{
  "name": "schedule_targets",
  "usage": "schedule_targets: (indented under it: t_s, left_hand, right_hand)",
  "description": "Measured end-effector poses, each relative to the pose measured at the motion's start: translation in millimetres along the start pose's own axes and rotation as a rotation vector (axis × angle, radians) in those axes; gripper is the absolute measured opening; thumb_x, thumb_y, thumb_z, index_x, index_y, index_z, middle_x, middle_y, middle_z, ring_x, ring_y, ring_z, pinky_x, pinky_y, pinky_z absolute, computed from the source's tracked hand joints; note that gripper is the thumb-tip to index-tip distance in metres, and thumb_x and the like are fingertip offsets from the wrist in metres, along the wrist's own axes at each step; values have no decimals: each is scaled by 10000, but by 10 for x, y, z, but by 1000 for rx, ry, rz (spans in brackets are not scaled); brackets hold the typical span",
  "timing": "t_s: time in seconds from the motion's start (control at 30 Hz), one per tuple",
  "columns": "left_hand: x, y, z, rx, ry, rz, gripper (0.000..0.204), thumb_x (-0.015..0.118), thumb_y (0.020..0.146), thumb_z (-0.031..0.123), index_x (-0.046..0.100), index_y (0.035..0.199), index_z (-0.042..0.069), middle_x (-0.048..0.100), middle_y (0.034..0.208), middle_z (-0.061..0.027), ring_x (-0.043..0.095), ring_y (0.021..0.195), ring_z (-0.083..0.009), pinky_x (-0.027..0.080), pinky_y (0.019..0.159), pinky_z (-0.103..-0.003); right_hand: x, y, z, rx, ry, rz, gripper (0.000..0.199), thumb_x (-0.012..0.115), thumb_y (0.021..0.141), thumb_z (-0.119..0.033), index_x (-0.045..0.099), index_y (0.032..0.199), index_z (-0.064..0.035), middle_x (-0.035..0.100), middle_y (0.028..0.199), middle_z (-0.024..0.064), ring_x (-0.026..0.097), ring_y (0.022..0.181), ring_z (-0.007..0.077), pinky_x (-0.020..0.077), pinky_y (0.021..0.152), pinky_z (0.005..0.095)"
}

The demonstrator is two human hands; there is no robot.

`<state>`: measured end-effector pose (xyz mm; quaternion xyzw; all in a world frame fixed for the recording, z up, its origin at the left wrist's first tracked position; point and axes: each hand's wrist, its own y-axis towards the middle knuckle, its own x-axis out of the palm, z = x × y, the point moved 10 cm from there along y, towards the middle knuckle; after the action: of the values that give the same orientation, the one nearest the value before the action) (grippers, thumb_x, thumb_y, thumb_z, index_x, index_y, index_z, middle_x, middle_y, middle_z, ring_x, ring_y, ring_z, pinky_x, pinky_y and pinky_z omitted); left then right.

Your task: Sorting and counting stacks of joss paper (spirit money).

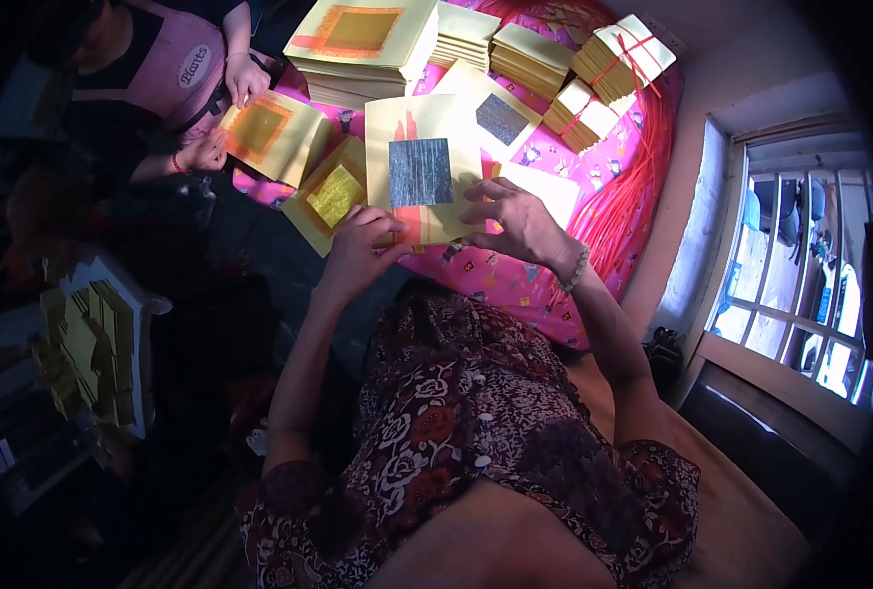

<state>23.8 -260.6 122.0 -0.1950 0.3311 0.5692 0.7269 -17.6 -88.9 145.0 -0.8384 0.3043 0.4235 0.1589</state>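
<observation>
Hands: left hand (366,242) loosely curled, partly closed, fingertips at the lower-left corner of the cream sheet (464,142); thumb at its near edge, so whether it pinches or only steadies the paper is unclear. Right hand (518,222) more spread, fingers arched at the sheet's right edge, thumb parted from them near the lower-right corner; no firm grip seen.

Position: sheet lies straight ahead of and between the hands, over the counter (476,283). Long axis runs away from the wearer, leaning slightly left at the far end. Both hands at the near end; neither clearly nearer. Silver square (420,173) sits mid-sheet, over a red print.

Surroundings, left to right: pile of yellow paper (91,339); co-worker's lower hand (203,150) and co-worker's upper hand (248,80) at an orange-marked sheet (304,137); gold-square sheet (304,211), just beside the left hand; tall paper stack (358,83); dark-square sheet (517,106), beyond the right hand; red-tied bundles (603,74); red strands (642,187).
</observation>
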Motion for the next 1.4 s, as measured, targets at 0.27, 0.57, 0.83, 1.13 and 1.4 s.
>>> schedule_targets:
  t_s: [0.27, 0.57, 0.83, 1.13, 1.4]
  left_hand:
    - [-8, 40, -17, -25, -59, -54, 263, 808, 714, 163, 713, 935, 58, 654, 929, -69, 607, 924, -249, 478, 837, -343]
    - [-1, 48, -107, -71, -173, -55, 257, 802, 708, 201, 722, 897, 47, 650, 897, -80, 611, 887, -255, 462, 848, -361]
    - [-12, 52, -48, -56, -129, -65, 292, 814, 693, 212, 706, 907, 46, 642, 908, -85, 600, 897, -277, 474, 830, -368]
    - [46, 72, 19, 34, 69, -66, 406, 845, 669, 239, 663, 979, 50, 614, 975, -77, 584, 972, -283, 480, 850, -391]
    - [0, 109, 34, 50, 41, -75, 348, 823, 699, 226, 670, 957, 50, 627, 970, -80, 598, 954, -276, 488, 833, -382]
  right_hand:
    - [1, -2, 22, 19, 44, -14, 331, 720, 803, -336, 710, 1032, -96, 597, 1221, 104, 564, 1154, 302, 465, 986, 408]
    - [4, 6, 24, 27, 53, -27, 326, 694, 837, -359, 714, 1021, -90, 599, 1217, 114, 563, 1151, 307, 466, 977, 413]
    - [-4, 15, 33, 22, 60, -7, 297, 668, 862, -373, 731, 998, -117, 631, 1192, 119, 601, 1101, 299, 493, 930, 396]
    - [18, 29, 79, 26, 44, 19, 226, 679, 859, -342, 754, 957, -154, 664, 1156, 111, 656, 1000, 270, 528, 855, 362]
    - [-10, 26, 101, 29, 63, 39, 227, 688, 853, -345, 758, 935, -145, 668, 1145, 121, 660, 991, 283, 532, 848, 366]
